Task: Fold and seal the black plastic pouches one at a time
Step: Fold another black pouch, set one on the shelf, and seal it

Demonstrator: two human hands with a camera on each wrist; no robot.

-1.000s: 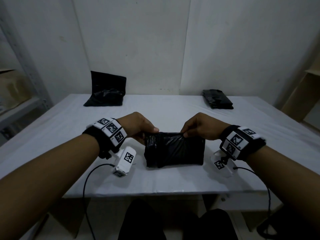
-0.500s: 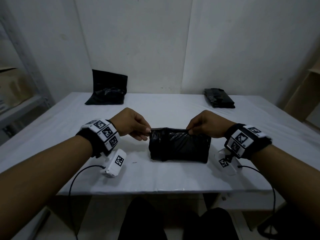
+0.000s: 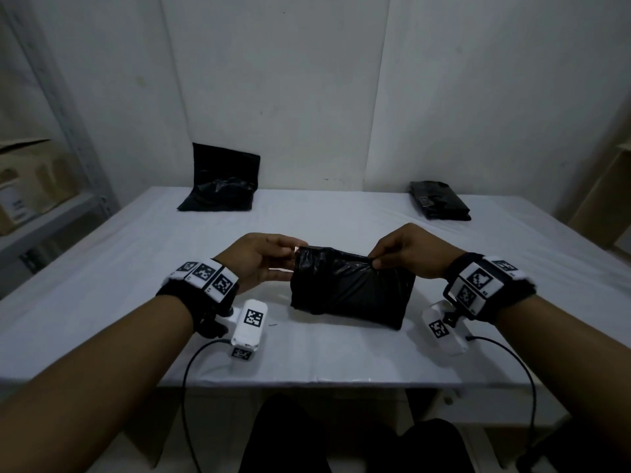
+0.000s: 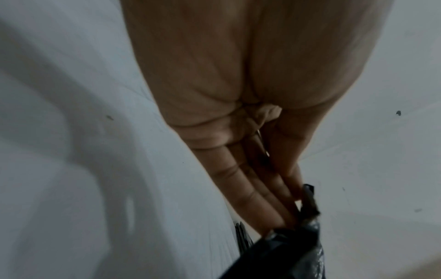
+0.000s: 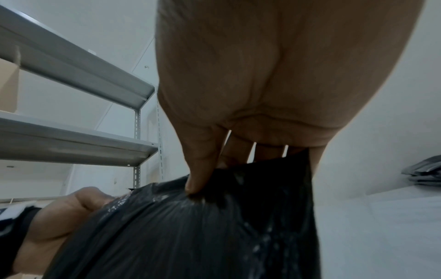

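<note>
Both hands have pulled a little wider apart since a moment ago, and the pouch (image 3: 351, 286) now sits a bit farther from the front edge of the table (image 3: 102, 285), tipped slightly to the right. The left hand (image 3: 261, 262) pinches the top left corner of the pouch between thumb and fingers, with the fingers fairly straight. The right hand (image 3: 408, 250) pinches the top edge near the right end, thumb (image 5: 199, 169) pressed on the plastic and fingers behind it.

The bag looks already folded into a fat bundle, so the step in hand seems to be closing the top flap. To do it well, both pinches should pull the top edge flat and even, then lay it down straight so it sticks with no wrinkles. Pulling too hard could stretch the thin plastic or let the fold open up.

The pouch has bare table on every side. Two more black bags lie well apart at the back: one (image 3: 222, 186) leaning on the wall at the left, one (image 3: 438, 199) flat at the right. The hands have plenty of room, and the front edge is not close.
</note>
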